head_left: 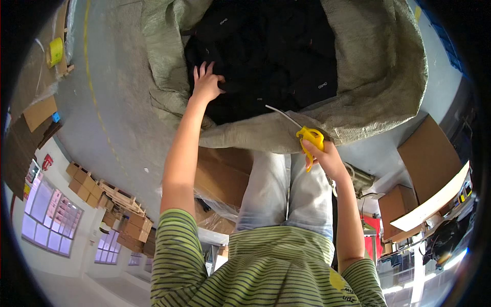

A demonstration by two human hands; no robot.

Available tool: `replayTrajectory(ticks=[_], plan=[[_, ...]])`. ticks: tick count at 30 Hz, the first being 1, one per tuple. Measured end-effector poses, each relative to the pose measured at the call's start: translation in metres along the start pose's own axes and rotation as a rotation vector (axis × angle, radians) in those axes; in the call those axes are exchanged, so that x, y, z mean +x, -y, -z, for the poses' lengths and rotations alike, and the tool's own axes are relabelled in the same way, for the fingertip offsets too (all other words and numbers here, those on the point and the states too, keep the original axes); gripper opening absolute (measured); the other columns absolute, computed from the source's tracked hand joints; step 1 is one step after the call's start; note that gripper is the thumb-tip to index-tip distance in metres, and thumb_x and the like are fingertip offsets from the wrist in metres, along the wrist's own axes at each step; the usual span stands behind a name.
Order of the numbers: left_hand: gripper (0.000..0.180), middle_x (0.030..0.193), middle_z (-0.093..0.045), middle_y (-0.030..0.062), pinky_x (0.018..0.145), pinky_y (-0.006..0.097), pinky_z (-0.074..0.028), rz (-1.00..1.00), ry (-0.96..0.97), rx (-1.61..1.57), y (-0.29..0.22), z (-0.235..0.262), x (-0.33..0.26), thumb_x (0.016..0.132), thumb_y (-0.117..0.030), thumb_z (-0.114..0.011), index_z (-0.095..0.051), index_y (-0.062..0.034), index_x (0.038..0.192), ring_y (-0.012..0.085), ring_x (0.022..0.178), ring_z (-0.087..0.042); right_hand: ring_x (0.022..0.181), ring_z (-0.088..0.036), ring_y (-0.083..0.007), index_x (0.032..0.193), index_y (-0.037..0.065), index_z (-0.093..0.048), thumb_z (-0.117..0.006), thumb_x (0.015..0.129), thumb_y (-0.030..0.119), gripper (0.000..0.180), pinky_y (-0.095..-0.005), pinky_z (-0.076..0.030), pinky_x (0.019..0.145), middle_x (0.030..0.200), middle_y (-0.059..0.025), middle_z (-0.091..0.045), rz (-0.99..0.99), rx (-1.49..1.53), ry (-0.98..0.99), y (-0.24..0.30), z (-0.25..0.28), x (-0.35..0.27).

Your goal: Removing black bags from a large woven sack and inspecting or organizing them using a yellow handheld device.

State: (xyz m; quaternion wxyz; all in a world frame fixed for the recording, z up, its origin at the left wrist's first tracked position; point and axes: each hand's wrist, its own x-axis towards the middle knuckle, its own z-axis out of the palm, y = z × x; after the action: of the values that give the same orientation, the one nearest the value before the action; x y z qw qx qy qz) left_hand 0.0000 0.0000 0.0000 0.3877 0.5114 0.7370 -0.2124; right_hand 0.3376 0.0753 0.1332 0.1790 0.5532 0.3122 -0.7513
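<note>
A large greenish-grey woven sack (376, 112) stands before me with its mouth rolled down. Black cloth pieces (266, 56) with small white marks fill it. My left hand (207, 84) reaches over the sack's left side, fingers spread and resting on the black cloth; some fingertips are hard to make out against it. In my right hand (325, 153), at the sack's near rim, is a yellow air blow gun (310, 137). Its long thin nozzle points up and left over the cloth. My fingers wrap round the handle.
A brown cardboard box (222, 174) and clear plastic wrap lie by my legs. More cardboard (429, 153) and boxes stand at the right. Stacked cartons (135, 230) line the left wall. A yellow floor line (94, 97) runs along the left.
</note>
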Motion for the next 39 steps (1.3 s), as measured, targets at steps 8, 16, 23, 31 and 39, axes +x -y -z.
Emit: replayTrajectory(ticks=[8, 16, 23, 31, 39], plan=[[0.053, 0.109, -0.061, 0.0141, 0.093, 0.034, -0.041, 0.062, -0.395, -0.674, 0.026, -0.028, -0.009, 0.071, -0.019, -0.073, -0.054, -0.0043, 0.119, 0.0243, 0.100, -0.058, 0.045, -0.048, -0.0084, 0.078, 0.003, -0.059, -0.060, 0.086, 0.037, 0.035, -0.0245, -0.038, 0.043, 0.056, -0.0003, -0.053, -0.016, -0.089, -0.138, -0.011, -0.012, 0.003], [0.043, 0.118, -0.056, 0.0075, 0.093, 0.028, -0.039, 0.199, -0.474, -1.579, -0.005, 0.004, -0.097, 0.083, -0.014, -0.067, -0.051, 0.0012, 0.120, 0.0158, 0.104, -0.054, 0.044, -0.047, -0.0075, 0.090, 0.000, -0.060, -0.061, 0.085, 0.039, 0.039, -0.0241, -0.037, 0.042, 0.054, -0.0001, -0.051, 0.064, -0.016, 0.037, 0.033, -0.036, -0.006], [0.043, 0.120, -0.055, 0.0073, 0.096, 0.027, -0.036, 0.173, -0.815, -1.646, -0.011, 0.031, -0.136, 0.089, -0.021, -0.061, -0.048, 0.0009, 0.123, 0.0140, 0.108, -0.051, 0.045, -0.048, -0.0076, 0.098, 0.000, -0.061, -0.063, 0.082, 0.041, 0.044, -0.0251, -0.038, 0.042, 0.059, -0.0006, -0.054, 0.163, -0.243, 0.061, 0.060, -0.041, -0.009], [0.030, 0.107, -0.059, 0.0077, 0.074, 0.030, -0.050, 0.312, -0.692, -2.334, 0.001, 0.001, -0.142, 0.092, -0.027, -0.055, -0.055, -0.0040, 0.111, 0.0181, 0.089, -0.059, 0.046, -0.047, -0.0071, 0.097, 0.001, -0.060, -0.063, 0.083, 0.039, 0.040, -0.0247, -0.037, 0.042, 0.058, 0.0008, -0.052, 0.229, -0.126, -0.037, 0.076, -0.055, -0.012], [0.041, 0.125, -0.052, 0.0108, 0.093, 0.033, -0.044, 0.368, -0.742, -2.211, 0.036, -0.113, -0.312, 0.092, -0.021, -0.049, -0.045, -0.0074, 0.130, 0.0236, 0.108, -0.054, 0.052, -0.052, -0.0081, 0.090, 0.002, -0.062, -0.062, 0.083, 0.043, 0.042, -0.0231, -0.040, 0.048, 0.063, -0.0031, -0.059, 0.235, -0.308, 0.143, 0.057, -0.044, -0.009]])
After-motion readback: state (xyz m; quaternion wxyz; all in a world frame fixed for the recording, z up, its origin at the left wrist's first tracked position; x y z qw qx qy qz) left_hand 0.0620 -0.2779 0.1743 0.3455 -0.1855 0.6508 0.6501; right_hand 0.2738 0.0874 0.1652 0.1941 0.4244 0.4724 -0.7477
